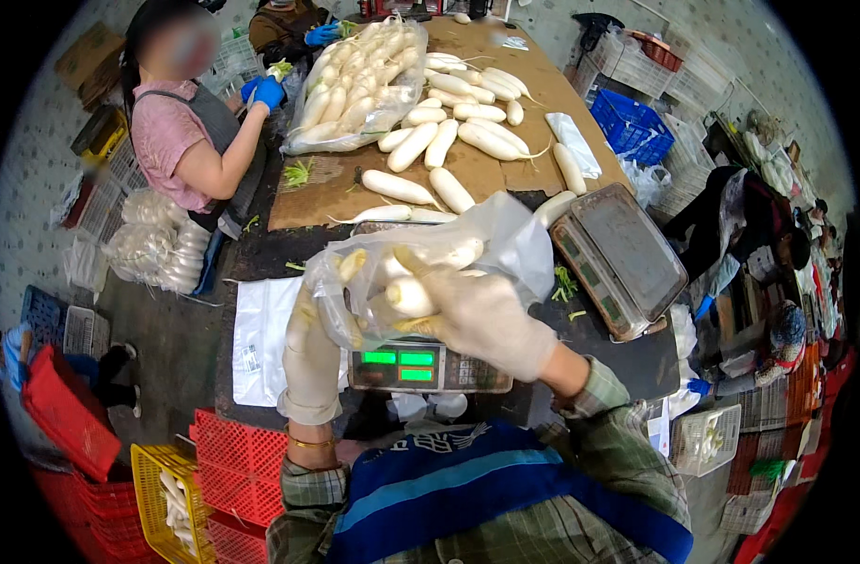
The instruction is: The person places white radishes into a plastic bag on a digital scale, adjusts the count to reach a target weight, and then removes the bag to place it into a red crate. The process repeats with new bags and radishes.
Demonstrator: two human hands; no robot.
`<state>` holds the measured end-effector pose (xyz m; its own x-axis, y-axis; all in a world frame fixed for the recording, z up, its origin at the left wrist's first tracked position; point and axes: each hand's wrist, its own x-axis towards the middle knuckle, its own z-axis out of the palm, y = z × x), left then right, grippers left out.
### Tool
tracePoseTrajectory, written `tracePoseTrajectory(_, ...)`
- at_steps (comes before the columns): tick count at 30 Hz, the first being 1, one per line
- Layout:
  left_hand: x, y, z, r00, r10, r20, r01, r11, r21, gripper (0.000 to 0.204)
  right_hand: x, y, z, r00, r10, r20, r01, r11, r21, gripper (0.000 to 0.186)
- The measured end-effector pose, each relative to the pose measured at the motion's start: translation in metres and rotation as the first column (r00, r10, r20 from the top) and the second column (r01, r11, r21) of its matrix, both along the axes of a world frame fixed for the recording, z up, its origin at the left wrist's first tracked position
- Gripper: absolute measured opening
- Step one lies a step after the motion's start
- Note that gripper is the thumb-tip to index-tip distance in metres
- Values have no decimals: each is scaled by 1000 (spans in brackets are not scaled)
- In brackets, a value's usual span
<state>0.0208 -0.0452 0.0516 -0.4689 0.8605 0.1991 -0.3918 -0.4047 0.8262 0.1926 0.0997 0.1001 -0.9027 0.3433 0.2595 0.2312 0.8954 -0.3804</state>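
My left hand [309, 362], in a pale work glove with yellowed fingertips, is closed on the edge of a clear plastic bag [510, 235]. The bag lies above a digital scale [449, 367] with a lit green display and has white radishes inside it. My right hand [496, 324], gloved the same way, has its fingers around the thick end of a white radish [411, 297] at the bag's near side. Part of that radish is hidden by the fingers and the film. Beyond the bag, loose white radishes [397, 186] lie on the cardboard-covered table [543, 85].
A large bag of radishes [359, 85] sits at the far left of the table. A second scale [618, 254] stands to the right, flat white bags [260, 338] to the left. A co-worker [190, 122] in blue gloves stands at the left edge. Red crates [237, 465] are below left.
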Motion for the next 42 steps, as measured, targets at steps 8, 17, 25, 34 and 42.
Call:
tracePoseTrajectory(8,7,-11,-29,961,206,-186,-244,946,-212,47,2,11,-81,978,-142,150,183,253,-950,40)
tracePoseTrajectory(17,-5,-47,-15,687,499,-529,-677,704,-215,44,116,0,-8,797,-98,-596,154,987,43,45)
tracePoseTrajectory(25,25,-30,8,629,203,-750,-622,711,-329,24,102,4,-56,770,-352,-533,389,920,-46,117)
tracePoseTrajectory(34,-26,53,45,1000,-19,-24,19,999,-31,41,63,44,26,663,-557,-500,-198,514,-835,25)
tracePoseTrajectory(42,-7,90,48,852,-446,275,434,894,107,51,11,52,18,900,34,-434,-156,956,-249,45)
